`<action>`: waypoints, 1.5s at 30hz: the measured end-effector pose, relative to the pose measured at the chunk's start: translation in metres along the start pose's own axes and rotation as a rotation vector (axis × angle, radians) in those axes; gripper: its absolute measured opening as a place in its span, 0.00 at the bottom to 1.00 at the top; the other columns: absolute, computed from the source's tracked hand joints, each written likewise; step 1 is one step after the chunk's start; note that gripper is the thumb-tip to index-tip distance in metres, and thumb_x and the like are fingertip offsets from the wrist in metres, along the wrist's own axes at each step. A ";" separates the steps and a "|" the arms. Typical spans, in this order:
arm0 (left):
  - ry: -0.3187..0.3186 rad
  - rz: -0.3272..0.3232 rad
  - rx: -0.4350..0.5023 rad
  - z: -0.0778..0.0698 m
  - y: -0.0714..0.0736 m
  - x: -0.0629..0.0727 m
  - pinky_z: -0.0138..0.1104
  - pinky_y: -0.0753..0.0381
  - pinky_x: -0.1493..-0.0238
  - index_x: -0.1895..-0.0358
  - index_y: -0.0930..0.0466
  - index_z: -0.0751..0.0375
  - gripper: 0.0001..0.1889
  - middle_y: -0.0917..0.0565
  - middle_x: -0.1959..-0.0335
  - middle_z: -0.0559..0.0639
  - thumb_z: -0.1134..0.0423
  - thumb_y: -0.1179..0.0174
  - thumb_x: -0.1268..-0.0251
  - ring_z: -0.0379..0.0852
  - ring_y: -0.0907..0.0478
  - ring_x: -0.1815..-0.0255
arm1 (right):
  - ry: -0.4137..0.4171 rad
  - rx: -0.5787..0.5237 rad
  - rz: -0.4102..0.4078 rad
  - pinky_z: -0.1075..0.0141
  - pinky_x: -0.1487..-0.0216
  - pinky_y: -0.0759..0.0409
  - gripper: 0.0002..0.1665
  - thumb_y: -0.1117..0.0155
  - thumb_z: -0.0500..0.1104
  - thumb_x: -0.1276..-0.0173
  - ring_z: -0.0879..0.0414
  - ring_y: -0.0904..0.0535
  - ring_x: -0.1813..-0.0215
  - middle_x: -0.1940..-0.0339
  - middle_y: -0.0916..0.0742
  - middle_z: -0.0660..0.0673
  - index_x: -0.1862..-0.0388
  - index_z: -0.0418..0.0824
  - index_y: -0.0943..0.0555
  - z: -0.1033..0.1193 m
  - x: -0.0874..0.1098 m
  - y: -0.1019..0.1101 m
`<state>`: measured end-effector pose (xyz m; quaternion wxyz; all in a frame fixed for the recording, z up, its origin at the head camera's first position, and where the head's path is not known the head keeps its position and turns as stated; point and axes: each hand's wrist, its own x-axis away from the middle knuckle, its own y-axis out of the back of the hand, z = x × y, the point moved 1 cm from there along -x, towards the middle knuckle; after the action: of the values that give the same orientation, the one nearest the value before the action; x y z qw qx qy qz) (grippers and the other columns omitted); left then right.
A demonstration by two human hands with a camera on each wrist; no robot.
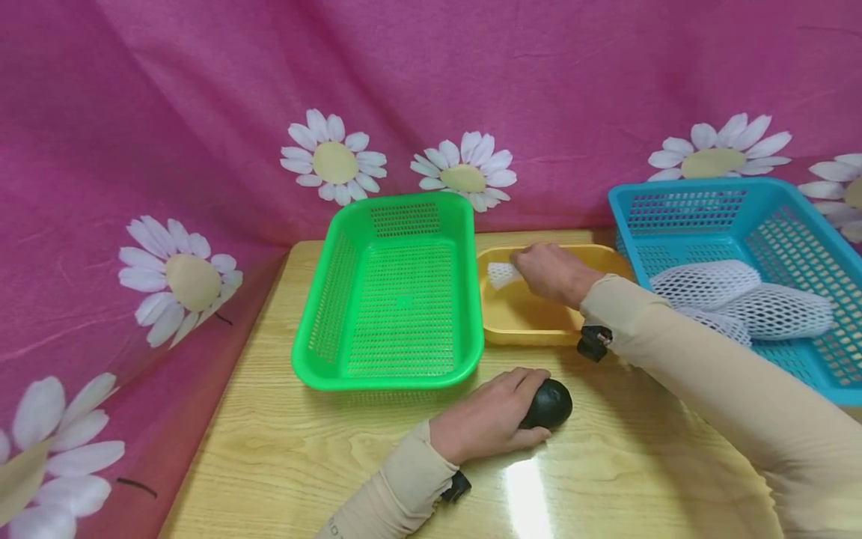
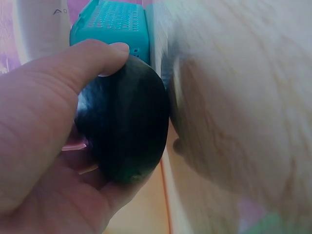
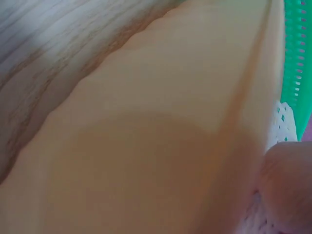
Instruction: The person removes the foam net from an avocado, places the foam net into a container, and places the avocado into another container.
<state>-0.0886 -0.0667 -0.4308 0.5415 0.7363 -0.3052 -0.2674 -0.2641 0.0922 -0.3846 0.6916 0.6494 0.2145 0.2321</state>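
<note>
On the wooden table my left hand [image 1: 488, 415] grips a dark, nearly black avocado [image 1: 552, 404]. Fingers and thumb wrap its sides in the left wrist view, where the smooth oval avocado [image 2: 129, 122] rests against the tabletop. My right hand [image 1: 552, 271] reaches over the yellow basin [image 1: 532, 338] and pinches a white foam net sleeve [image 1: 500, 275], whose end pokes out past the fingers. A strip of the foam net [image 3: 285, 122] also shows in the right wrist view beside the hand; the fingertips are mostly hidden there.
A green plastic basket [image 1: 404, 314] stands left of the basin. At right, a blue basket [image 1: 680, 195] holds several items in white foam nets [image 1: 774, 311]. Behind everything hangs a pink flowered cloth [image 1: 552, 90]. The wooden table [image 1: 269, 449] extends in front.
</note>
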 end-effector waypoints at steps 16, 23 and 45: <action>-0.014 -0.019 -0.004 0.000 0.000 0.000 0.31 0.20 0.32 0.27 0.34 0.63 0.38 0.19 0.35 0.53 0.43 0.35 0.31 0.44 0.19 0.35 | 0.020 0.058 0.074 0.51 0.57 0.12 0.12 0.39 0.28 0.32 0.42 0.14 0.61 0.60 0.11 0.34 0.51 0.33 0.16 -0.007 -0.005 -0.012; -0.006 -0.004 0.002 -0.001 0.001 0.000 0.32 0.21 0.31 0.26 0.34 0.63 0.38 0.20 0.35 0.53 0.43 0.35 0.30 0.45 0.19 0.35 | 0.031 0.053 0.107 0.51 0.57 0.12 0.11 0.35 0.32 0.34 0.43 0.14 0.61 0.62 0.11 0.35 0.52 0.33 0.16 -0.006 -0.004 -0.014; 0.012 0.016 0.020 0.000 0.000 -0.001 0.32 0.21 0.32 0.27 0.33 0.63 0.37 0.20 0.35 0.53 0.45 0.35 0.30 0.44 0.19 0.35 | 0.020 0.030 0.175 0.51 0.54 0.12 0.16 0.28 0.41 0.35 0.45 0.15 0.60 0.59 0.12 0.37 0.53 0.33 0.16 -0.001 -0.002 -0.018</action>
<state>-0.0895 -0.0662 -0.4311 0.5378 0.7408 -0.3106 -0.2558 -0.2652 0.0907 -0.4022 0.6568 0.6736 0.1672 0.2948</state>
